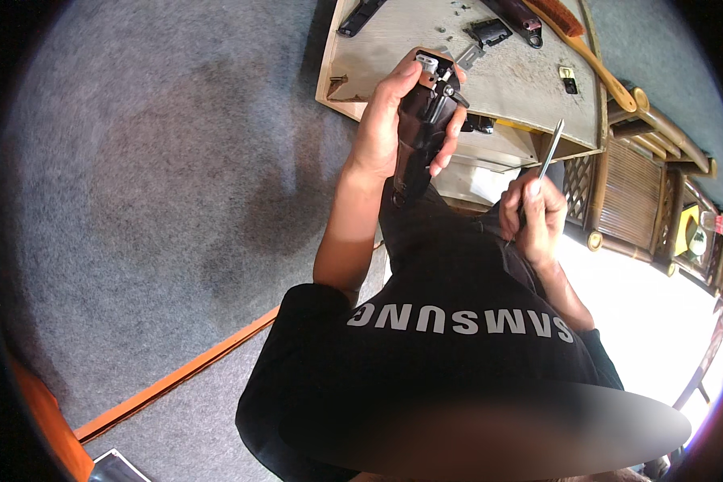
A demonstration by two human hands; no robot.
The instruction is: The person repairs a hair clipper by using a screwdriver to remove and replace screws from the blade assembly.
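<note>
My left hand (380, 128) is wrapped round a dark body that looks like a hair clipper (419, 132), held upright over the near edge of the table. Its far end is uncovered, with metal parts and a small lever showing. A hanging loop is at its near end. Lower and to the right, my right hand (536, 215) grips a screwdriver (552, 147). The bare shaft points up and away, apart from the clipper; the fingers mostly hide the handle.
The worn wooden table (530, 88) bears a black part (490, 32), several tiny screws, a small yellow-and-black piece (568, 79) and dark casings. A long-handled brush (594, 60) lies along its right side. A bamboo chair (635, 189) stands to the right, grey carpet (161, 177) to the left.
</note>
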